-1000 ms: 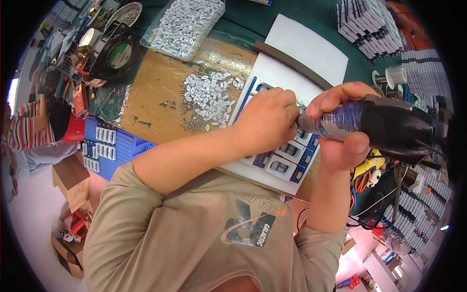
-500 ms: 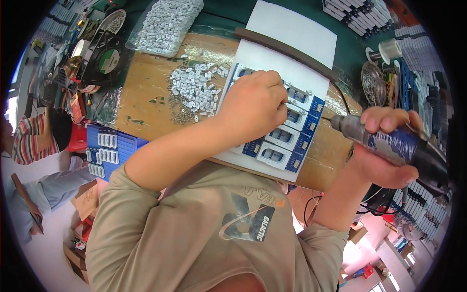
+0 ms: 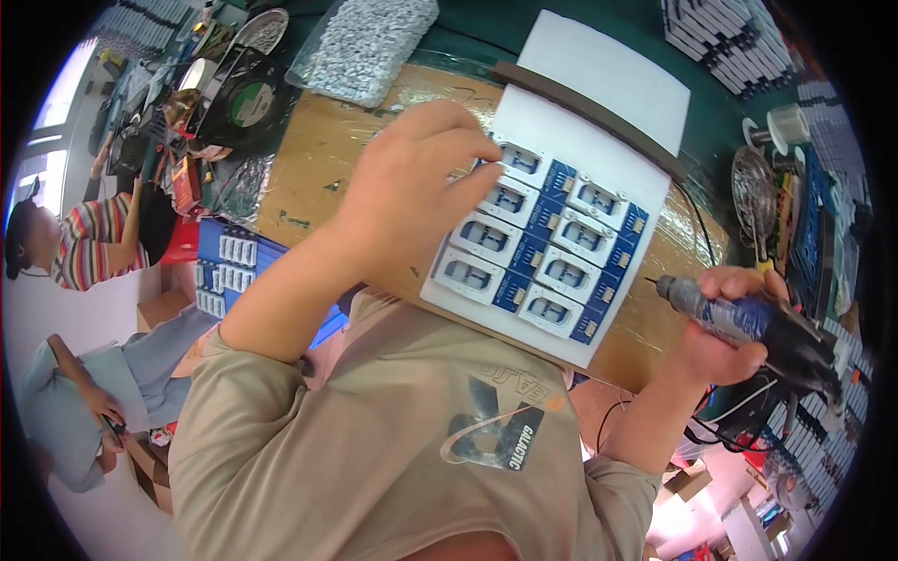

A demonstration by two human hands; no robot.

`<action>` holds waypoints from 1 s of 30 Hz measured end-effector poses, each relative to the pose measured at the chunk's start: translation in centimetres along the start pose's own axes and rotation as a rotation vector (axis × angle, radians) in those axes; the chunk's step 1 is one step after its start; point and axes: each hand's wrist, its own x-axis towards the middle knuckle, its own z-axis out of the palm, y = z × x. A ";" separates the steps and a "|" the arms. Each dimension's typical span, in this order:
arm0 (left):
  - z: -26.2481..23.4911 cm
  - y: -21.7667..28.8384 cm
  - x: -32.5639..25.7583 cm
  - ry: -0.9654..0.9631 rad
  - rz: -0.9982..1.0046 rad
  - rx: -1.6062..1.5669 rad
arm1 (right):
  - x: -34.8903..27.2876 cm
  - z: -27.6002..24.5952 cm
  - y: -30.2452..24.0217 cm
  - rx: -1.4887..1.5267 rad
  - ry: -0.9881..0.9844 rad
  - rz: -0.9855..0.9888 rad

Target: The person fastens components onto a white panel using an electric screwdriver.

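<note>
The left hand (image 3: 412, 192) has slid up from the middle of the white tray (image 3: 599, 150) to its upper-left corner, fingers curled and pinching at the top-left blue module (image 3: 517, 159), while the right hand (image 3: 725, 337) has drawn away to the tray's right edge, fingers wrapped tight around an electric screwdriver (image 3: 748, 323) pointing left. The tray lies on the brown worktop (image 3: 309, 159), holding two columns of blue-and-white modules.
</note>
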 end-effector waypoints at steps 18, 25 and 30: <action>-3.3 -2.2 -8.8 -0.177 -0.203 0.060 | -0.1 -0.9 0.5 -0.066 0.036 -0.017; -2.5 -2.1 -8.8 -0.156 -0.142 0.114 | -0.2 -1.2 0.5 -0.056 0.033 -0.022; -1.7 -2.4 -8.7 -0.145 -0.097 0.152 | -0.1 -1.4 0.5 -0.066 0.077 -0.033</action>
